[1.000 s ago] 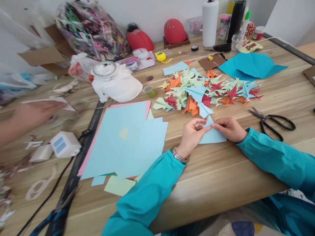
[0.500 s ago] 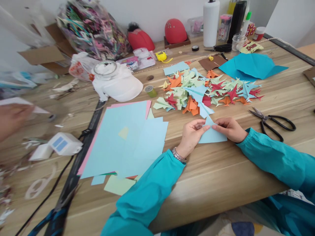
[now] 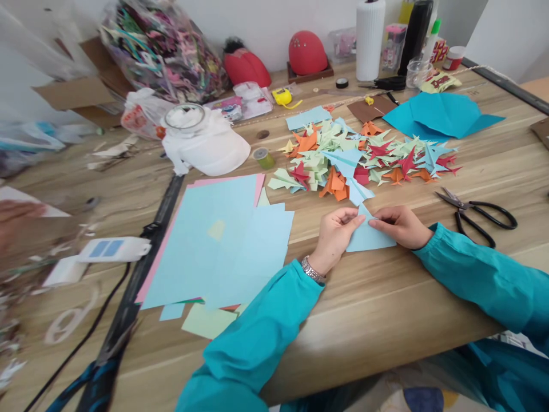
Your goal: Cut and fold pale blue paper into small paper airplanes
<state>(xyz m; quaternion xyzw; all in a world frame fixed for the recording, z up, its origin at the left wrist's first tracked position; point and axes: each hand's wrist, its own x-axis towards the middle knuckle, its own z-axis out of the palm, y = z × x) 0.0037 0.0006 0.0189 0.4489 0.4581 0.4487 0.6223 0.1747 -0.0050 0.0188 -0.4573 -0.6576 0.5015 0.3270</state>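
Observation:
Both hands work on a small light-blue sheet of paper (image 3: 371, 240), folded to a point at its far end and lying on the wooden table. My left hand (image 3: 337, 233), with a watch at the wrist, pinches the left edge near the pointed end. Across from it, my right hand (image 3: 401, 227) holds the right edge between thumb and fingers. Just beyond the tip lies a blue paper plane (image 3: 359, 191), at the near side of a heap of folded paper planes (image 3: 330, 143) in green, orange, red and blue.
Black-handled scissors (image 3: 476, 214) lie open right of my right hand. Stacked coloured sheets (image 3: 206, 246) lie to the left. Farther left are a white device (image 3: 114, 249) and another person's blurred hand (image 3: 17, 220). Large folded turquoise paper (image 3: 446, 117) sits at the back right.
The flaps near the paper's pointed end have shifted slightly between my fingers. At left, the other person's hand has moved lower and the white device has tipped flatter.

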